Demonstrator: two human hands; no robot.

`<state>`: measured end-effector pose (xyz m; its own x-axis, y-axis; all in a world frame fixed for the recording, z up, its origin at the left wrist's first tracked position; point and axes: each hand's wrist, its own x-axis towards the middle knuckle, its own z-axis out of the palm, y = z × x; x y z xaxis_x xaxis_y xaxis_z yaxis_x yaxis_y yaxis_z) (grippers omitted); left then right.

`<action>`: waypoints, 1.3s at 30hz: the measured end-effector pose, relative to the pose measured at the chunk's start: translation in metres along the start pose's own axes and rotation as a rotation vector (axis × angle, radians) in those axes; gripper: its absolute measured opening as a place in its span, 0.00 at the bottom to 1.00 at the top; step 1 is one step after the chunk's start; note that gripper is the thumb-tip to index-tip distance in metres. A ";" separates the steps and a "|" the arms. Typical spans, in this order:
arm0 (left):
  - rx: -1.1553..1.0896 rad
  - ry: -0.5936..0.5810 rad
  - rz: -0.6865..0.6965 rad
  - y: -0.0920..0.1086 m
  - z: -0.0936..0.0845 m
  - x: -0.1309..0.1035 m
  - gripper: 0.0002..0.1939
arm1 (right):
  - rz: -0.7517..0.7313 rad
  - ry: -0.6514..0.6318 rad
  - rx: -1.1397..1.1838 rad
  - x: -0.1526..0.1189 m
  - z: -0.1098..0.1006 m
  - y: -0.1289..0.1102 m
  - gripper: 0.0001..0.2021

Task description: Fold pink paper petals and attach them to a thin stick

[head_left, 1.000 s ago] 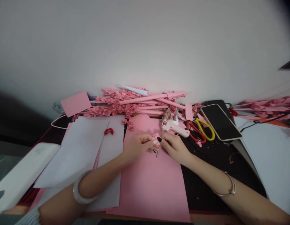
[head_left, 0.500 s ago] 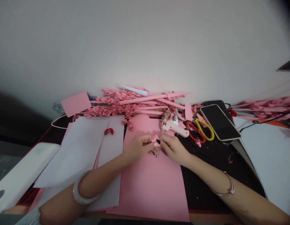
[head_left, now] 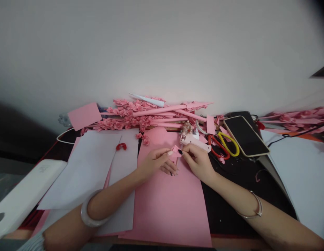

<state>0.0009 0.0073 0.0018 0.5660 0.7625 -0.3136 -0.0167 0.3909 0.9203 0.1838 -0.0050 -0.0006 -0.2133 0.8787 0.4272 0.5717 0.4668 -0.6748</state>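
Observation:
A small folded piece of pink paper [head_left: 175, 150] is pinched between both hands above a large pink sheet [head_left: 169, 209]. My left hand [head_left: 158, 162] grips its left side with thumb and index finger, the other fingers curled loosely below. My right hand [head_left: 197, 159] holds its right edge between thumb and fingertip. Just behind my right hand lies a pale pink glue gun [head_left: 194, 142], partly covered by the hand. Small pink paper flowers [head_left: 145, 138] rest near the top of the sheet.
Pink paper flower stems [head_left: 151, 115] are piled along the wall. Scissors with red and yellow handles [head_left: 229, 143] and a phone [head_left: 246, 136] lie to the right. White sheets [head_left: 85, 167] with a red curved piece [head_left: 121, 146] and a white device [head_left: 28, 191] are at left.
Both hands have shifted slightly with the paper, which sits a little higher and further right. The left hand's lower fingers have extended, and the right hand now overlaps the glue gun more.

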 end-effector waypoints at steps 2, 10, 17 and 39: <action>-0.065 0.000 -0.004 -0.001 -0.002 0.000 0.20 | -0.022 0.002 -0.006 0.000 0.000 0.000 0.08; -0.149 0.091 0.027 -0.002 -0.003 0.004 0.18 | -0.077 -0.104 0.010 -0.006 0.004 0.004 0.01; -0.035 0.153 0.058 0.001 0.001 0.003 0.11 | -0.051 -0.101 -0.009 -0.005 0.004 0.003 0.08; -0.001 0.095 0.064 -0.004 0.000 0.005 0.16 | 0.018 -0.110 0.078 -0.002 0.003 0.001 0.05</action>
<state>0.0041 0.0099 -0.0033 0.4833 0.8310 -0.2753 -0.0513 0.3408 0.9387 0.1825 -0.0063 -0.0040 -0.2915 0.8909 0.3484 0.5140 0.4531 -0.7284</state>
